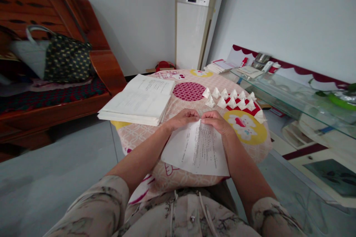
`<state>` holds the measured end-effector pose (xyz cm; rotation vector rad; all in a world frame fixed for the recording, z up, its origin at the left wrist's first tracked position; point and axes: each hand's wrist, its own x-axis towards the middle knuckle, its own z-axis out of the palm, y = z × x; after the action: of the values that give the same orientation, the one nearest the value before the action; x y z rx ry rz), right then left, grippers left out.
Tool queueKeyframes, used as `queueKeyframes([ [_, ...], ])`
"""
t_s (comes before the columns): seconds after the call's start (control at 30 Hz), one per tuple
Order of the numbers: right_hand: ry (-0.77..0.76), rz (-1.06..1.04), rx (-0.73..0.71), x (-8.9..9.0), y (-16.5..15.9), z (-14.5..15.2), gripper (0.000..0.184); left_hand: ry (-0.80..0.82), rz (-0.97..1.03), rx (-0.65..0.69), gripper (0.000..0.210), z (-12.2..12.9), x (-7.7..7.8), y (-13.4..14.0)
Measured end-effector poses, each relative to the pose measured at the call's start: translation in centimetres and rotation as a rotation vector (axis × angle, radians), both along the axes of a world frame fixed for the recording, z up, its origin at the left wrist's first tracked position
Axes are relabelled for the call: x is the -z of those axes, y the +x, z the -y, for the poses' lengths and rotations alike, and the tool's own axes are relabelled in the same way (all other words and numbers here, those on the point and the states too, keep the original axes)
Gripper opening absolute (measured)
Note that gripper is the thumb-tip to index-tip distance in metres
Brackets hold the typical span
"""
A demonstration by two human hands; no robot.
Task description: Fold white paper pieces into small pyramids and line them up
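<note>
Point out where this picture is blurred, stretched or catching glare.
In the head view, the outer areas look smeared and stretched, as on the patterned bag and glass table; in the head view, a bright reflection sits high on the tall white unit; also in the head view, the printed sheet's text is too small to read.

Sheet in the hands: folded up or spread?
Mostly spread: the sheet shows a broad printed side, its far end pinched by the left hand and right hand. Any fold there: cannot tell.
</note>
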<state>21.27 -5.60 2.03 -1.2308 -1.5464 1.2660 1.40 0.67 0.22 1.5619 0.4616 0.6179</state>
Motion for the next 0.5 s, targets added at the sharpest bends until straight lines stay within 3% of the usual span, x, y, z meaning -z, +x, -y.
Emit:
queueKeyframes([
  [0.5,0.002,0.01,-0.007,-0.03,-0.16,0.07,0.024,0.009,0.007,-0.011,0.034,0.63,-0.49,0.26],
])
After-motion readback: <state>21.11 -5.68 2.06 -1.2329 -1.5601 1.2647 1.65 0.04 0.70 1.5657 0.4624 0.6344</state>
